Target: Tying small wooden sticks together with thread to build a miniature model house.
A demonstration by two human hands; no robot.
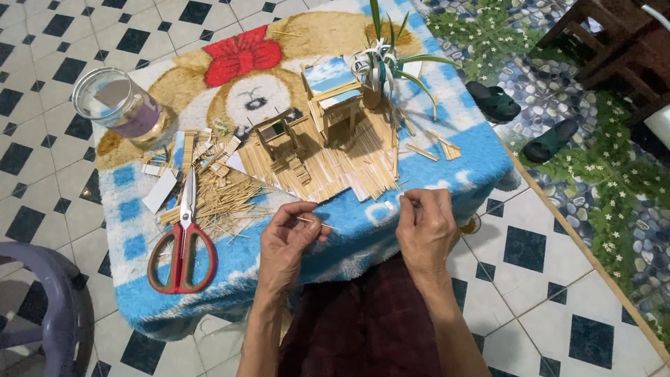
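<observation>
My left hand [292, 236] pinches a thin wooden stick [315, 223] between thumb and fingers, just in front of a small table draped with a blue cartoon towel [433, 164]. My right hand [426, 223] is closed, fingertips pinched near the towel's front edge; whether it holds anything is hard to tell. Beyond both hands stands a miniature stick house [333, 105] on a base of laid sticks [349, 167].
Red-handled scissors [183, 244] lie left of my left hand beside a heap of loose sticks [213, 195] and paper scraps. A glass jar [122, 105] sits at the back left. A small plant [380, 66] stands behind the house. A purple chair [49, 300] is at left, sandals [520, 119] at right.
</observation>
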